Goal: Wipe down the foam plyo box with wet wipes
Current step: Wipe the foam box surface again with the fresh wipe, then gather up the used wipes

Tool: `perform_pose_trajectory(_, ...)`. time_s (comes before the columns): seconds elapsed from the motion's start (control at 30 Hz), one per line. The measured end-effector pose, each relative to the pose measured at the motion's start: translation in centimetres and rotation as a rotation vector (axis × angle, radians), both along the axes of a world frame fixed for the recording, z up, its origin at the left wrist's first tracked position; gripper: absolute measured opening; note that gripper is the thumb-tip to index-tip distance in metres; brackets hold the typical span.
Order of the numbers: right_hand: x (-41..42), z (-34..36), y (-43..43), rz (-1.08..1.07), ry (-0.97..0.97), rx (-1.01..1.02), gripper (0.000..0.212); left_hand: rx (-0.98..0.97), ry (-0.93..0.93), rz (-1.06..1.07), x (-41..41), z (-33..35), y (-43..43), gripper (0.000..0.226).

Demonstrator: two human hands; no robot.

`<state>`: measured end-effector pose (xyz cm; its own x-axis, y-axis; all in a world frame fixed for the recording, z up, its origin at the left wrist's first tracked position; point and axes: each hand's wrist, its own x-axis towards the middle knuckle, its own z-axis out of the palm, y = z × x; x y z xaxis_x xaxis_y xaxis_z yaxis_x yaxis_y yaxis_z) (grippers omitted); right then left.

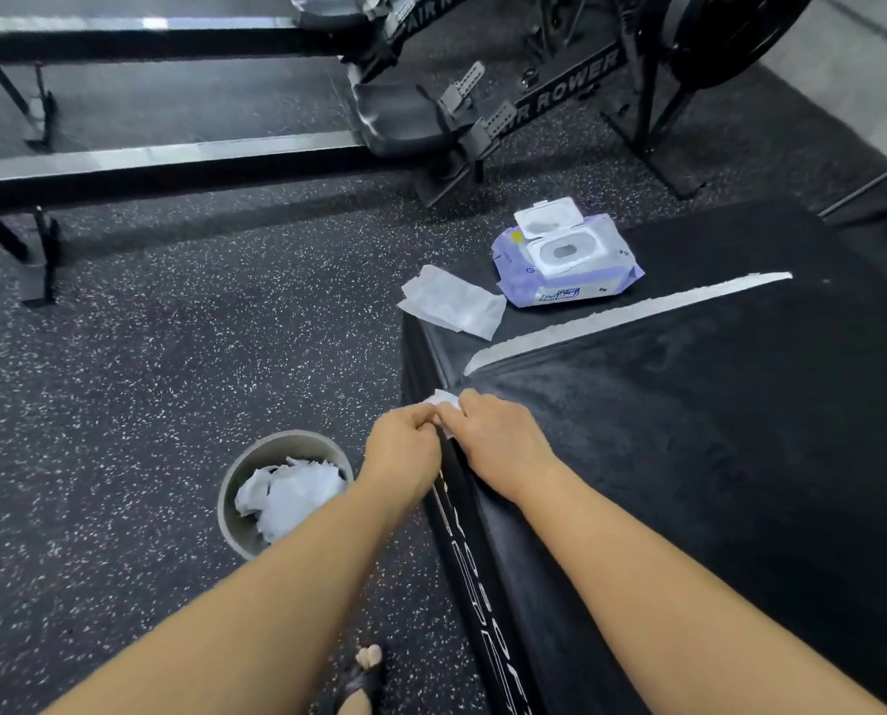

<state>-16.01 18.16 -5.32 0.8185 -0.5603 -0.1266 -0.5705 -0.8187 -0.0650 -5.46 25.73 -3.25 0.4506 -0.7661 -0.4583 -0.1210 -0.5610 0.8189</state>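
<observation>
Fingers (470, 401) of the left hand (405, 448) and right hand (503, 441) pinch one wet wipe (444, 402) at the left edge of the foam plyo box (689, 456), with bare top to their right.

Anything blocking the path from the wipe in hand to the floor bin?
Nothing visible: left hand and right hand hold the wipe at the plyo box edge; the bin stands open-topped on the floor just left, part-filled with used wipes.

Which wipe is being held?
The bunched wipe pinched by left hand and right hand; a flat wipe lies by the pack, crumpled wipes in the bin.
</observation>
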Motion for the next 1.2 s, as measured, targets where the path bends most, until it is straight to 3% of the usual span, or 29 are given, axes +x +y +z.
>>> perform_pose_trajectory(0.2, 1.9, 0.0, -1.7, -0.058, 0.03, 0.003, 0.031, 0.028, 0.071, -0.004, 2.6, 0.6, -1.7, 0.051)
perform_pose_trajectory(0.53, 0.6, 1.1, -2.7, -0.289, 0.071, -0.056, 0.034, 0.019, 0.06, -0.162, 4.8, 2.3, -3.2, 0.031)
perform_pose_trajectory(0.6, 0.4, 1.7, -3.1, -0.324, 0.044, -0.047, 0.037, 0.012, 0.066, -0.165, 4.9, 2.3, -3.7, 0.036)
perform_pose_trajectory(0.7, 0.4, 3.0, -3.4, -0.367, -0.029, -0.022, 0.039, -0.007, 0.144, -0.129, 4.7, 2.9, -4.4, 0.036)
perform_pose_trajectory(0.8, 0.9, 4.1, -3.1, -0.344, -0.078, -0.014, 0.034, -0.023, 0.297, -0.089, 4.6, 4.1, -5.4, 0.019)
perform_pose_trajectory(0.9, 1.8, 5.2, -3.1, -0.284, -0.097, 0.004, 0.032, 0.007, 0.498, -0.006, 4.2, 5.1, -6.7, 0.044)
perform_pose_trajectory(1.0, 2.2, 5.8, -3.4, -0.295, -0.221, 0.011, 0.03, 0.057, 0.505, 0.147, 4.1, 5.5, -8.5, 0.022)
perform_pose_trajectory(1.1, 2.4, 6.0, -3.8, -0.524, -0.436, 0.158, 0.051, 0.1, 0.537, 0.301, 4.7, 5.0, -9.8, 0.024)
perform_pose_trajectory(1.2, 3.2, 6.4, -4.6, -0.865, -0.695, 0.654, 0.07, 0.087, 0.596, 0.41, 5.1, 5.2, -10.5, 0.022)
